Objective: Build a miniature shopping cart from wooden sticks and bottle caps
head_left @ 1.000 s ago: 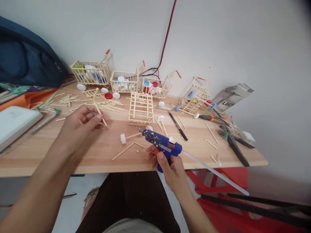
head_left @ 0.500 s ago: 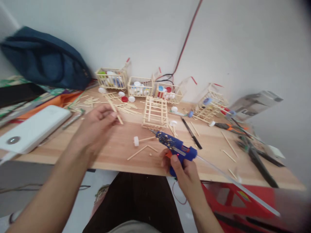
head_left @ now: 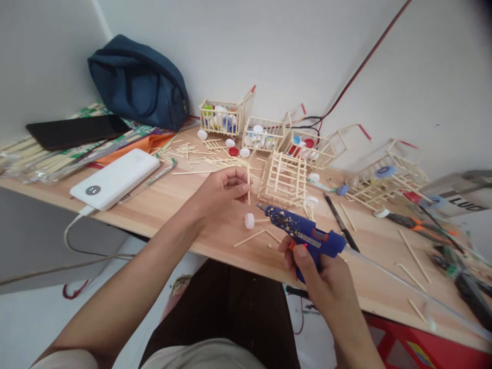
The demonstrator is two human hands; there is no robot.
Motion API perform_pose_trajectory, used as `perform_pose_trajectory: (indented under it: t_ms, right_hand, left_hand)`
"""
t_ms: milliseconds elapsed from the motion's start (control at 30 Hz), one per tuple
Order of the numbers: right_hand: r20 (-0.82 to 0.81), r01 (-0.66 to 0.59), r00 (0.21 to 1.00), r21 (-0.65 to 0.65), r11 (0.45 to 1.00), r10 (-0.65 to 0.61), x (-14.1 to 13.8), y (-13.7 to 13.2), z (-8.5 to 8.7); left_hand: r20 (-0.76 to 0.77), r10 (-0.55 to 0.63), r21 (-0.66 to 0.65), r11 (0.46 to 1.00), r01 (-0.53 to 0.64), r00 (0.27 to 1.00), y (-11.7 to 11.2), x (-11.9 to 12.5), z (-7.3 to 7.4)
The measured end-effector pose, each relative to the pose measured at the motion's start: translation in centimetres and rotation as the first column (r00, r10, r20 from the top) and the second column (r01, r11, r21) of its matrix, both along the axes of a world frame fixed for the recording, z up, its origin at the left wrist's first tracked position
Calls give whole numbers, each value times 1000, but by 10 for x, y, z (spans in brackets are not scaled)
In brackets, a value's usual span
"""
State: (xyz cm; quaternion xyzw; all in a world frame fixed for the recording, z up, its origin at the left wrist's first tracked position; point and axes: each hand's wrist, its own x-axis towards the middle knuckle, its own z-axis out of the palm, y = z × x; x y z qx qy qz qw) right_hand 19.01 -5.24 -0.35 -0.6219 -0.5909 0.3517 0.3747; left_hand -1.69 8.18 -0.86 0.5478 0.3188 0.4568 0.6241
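My left hand [head_left: 219, 195] pinches a short wooden stick [head_left: 248, 185], held nearly upright just above the wooden table [head_left: 172, 200]. My right hand [head_left: 323, 274] grips a blue hot glue gun [head_left: 303, 233] at the table's front edge, its nozzle pointing left toward the stick. Between the hands lie a white bottle cap on a stick axle [head_left: 250, 221] and a glued V of sticks [head_left: 255, 237]. A half-built stick frame [head_left: 286, 178] stands just behind the glue gun's tip.
Several small stick carts [head_left: 223, 115] holding bottle caps line the wall. Loose sticks [head_left: 215, 161] are scattered behind my left hand. A white power bank [head_left: 115, 178], a black phone [head_left: 75, 130] and a blue bag [head_left: 140, 82] lie left. Pliers [head_left: 413, 221] and cutters lie right.
The camera has swung left and down, so the table now sits further right in view. My left hand has turned the stick from slanted to nearly upright, closer to the glue gun's nozzle.
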Motion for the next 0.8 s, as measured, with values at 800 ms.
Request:
perform_pose_trajectory:
  t_ms: [800]
  right_hand:
    - [64, 29, 997, 76, 997, -34, -2, -1, -6]
  left_hand:
    - [-37, -56, 24, 998, 57, 998, 2, 4, -3]
